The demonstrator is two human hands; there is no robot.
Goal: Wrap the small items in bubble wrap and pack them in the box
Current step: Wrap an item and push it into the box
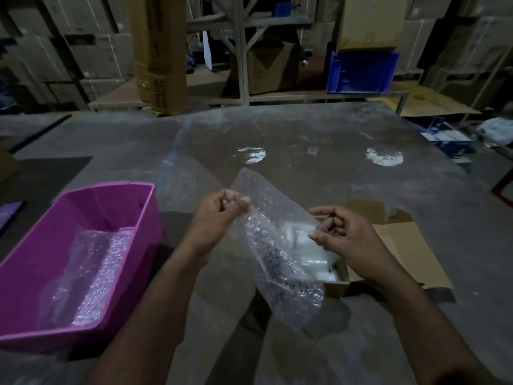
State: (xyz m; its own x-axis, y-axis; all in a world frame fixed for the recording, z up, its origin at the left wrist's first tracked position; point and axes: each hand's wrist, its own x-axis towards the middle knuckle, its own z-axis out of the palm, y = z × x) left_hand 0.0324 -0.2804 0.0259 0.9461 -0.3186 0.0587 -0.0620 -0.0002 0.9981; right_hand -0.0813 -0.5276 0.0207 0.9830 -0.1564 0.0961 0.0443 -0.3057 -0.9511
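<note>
I hold a sheet of clear bubble wrap (273,240) up over the table between both hands. My left hand (219,215) pinches its upper left corner, with something small bunched under the fingers. My right hand (344,234) pinches the sheet's right edge. Behind and below the sheet sits an open cardboard box (399,245) with its flaps spread; white wrapped bundles (311,259) lie inside it. A purple plastic bin (55,245) at the left holds more bubble wrap (94,273).
The grey table (305,140) is covered with a shiny film and stretches far ahead. Stacked cartons, a tall cardboard box (161,51) and a blue crate (361,70) stand behind it. More flat cardboard lies at the far right.
</note>
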